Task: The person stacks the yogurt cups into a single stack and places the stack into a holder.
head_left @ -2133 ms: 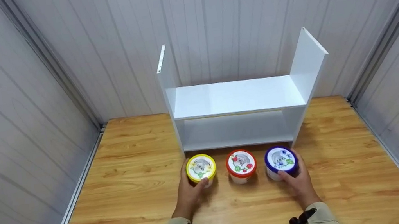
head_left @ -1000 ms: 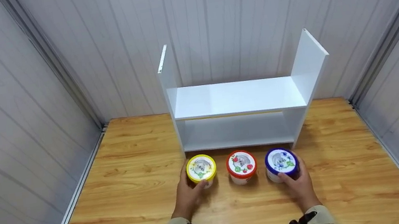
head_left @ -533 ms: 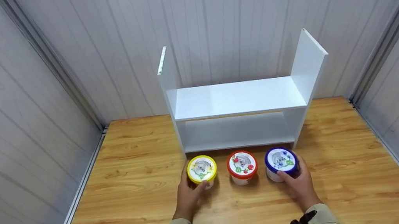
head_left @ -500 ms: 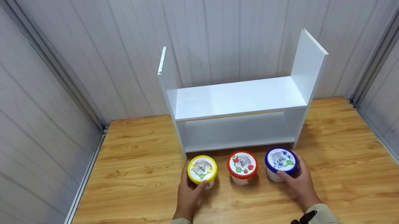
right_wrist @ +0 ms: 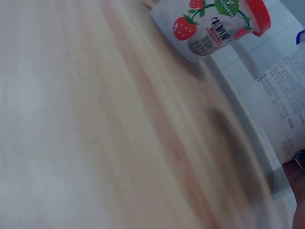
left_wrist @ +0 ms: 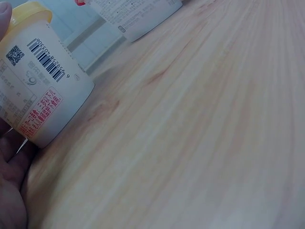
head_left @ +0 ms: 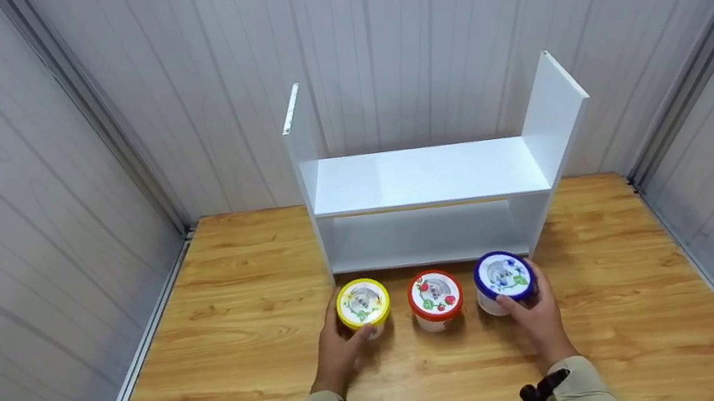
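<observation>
My left hand (head_left: 337, 353) grips a white tub with a yellow lid (head_left: 363, 304), fingers round its far left side and thumb at the near edge. In the left wrist view this tub (left_wrist: 45, 83) stands on the table, its barcode side showing. My right hand (head_left: 542, 320) holds a similar tub with a blue lid (head_left: 504, 275). The right wrist view shows this tub (right_wrist: 285, 102) raised over the table, a shadow below it. Between the hands stands a red-lidded tub (head_left: 435, 296) with strawberries printed on its side, touched by neither hand.
A white two-level shelf (head_left: 428, 176) with tall side panels stands just behind the tubs. The wood-grain table (head_left: 249, 330) reaches pale panelled walls (head_left: 224, 71) at the back and both sides.
My right hand has lifted the blue-lidded tub slightly and moved it a little toward the shelf. The left hand and the yellow and red tubs stay where they were.
</observation>
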`<state>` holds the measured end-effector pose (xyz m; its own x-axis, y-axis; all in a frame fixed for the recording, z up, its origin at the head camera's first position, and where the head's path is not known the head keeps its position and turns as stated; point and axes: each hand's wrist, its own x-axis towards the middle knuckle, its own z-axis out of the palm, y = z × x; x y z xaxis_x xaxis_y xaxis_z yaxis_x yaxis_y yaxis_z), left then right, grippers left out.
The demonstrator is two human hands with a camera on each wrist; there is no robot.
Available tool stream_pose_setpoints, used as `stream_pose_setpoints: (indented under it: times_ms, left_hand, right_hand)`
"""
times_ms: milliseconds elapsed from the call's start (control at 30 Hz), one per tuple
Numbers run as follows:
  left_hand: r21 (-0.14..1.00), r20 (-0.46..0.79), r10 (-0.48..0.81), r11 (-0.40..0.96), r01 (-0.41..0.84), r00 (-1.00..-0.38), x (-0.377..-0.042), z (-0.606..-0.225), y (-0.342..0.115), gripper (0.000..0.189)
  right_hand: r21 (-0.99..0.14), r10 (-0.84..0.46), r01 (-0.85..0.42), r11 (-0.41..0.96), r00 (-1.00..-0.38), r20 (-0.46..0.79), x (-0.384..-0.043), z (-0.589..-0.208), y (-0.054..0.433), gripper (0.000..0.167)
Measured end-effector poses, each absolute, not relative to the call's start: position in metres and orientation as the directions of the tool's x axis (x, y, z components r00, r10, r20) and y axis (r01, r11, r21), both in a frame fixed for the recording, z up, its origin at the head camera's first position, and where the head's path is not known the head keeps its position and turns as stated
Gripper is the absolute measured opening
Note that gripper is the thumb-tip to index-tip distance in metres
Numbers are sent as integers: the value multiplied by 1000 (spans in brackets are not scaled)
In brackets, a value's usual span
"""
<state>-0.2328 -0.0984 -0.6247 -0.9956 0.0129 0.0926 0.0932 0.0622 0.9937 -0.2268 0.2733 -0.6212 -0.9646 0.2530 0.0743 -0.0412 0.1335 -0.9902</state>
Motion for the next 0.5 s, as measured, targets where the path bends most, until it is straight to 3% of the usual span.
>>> stream_pose_setpoints:
  times_ms: [500]
  left_hand:
    - [989,144,-10,31,144,-990,-250,-662,-99,99]
  right_hand:
    - [-986,220,-110,124,-966,135,-237,-589,269,94]
